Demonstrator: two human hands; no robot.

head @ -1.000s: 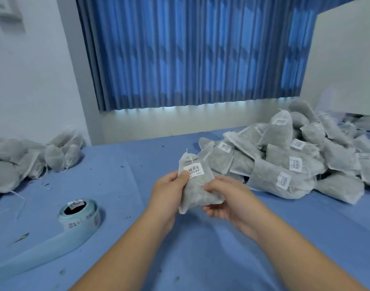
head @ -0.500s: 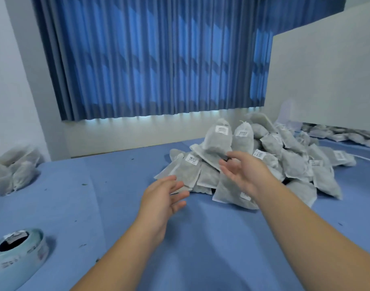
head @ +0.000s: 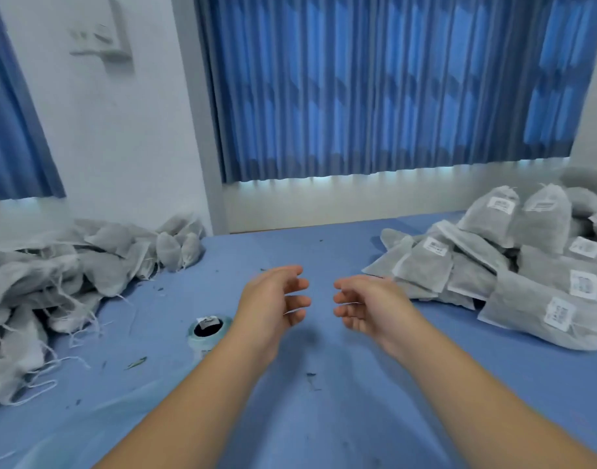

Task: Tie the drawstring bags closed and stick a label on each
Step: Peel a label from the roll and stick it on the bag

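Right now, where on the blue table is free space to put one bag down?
Bare cloth lies between the unlabeled bags on the left and the labeled pile on the right, beyond both empty hands and nearer than them. The label roll crowds the left hand.

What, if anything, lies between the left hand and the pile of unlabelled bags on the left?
Only bare blue table separates the left hand from the unlabelled bags. The label roll sits beside the wrist, below that path. Both hands are empty.

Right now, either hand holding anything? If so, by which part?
Nothing is held. The left hand and right hand hover open and empty above the blue table.
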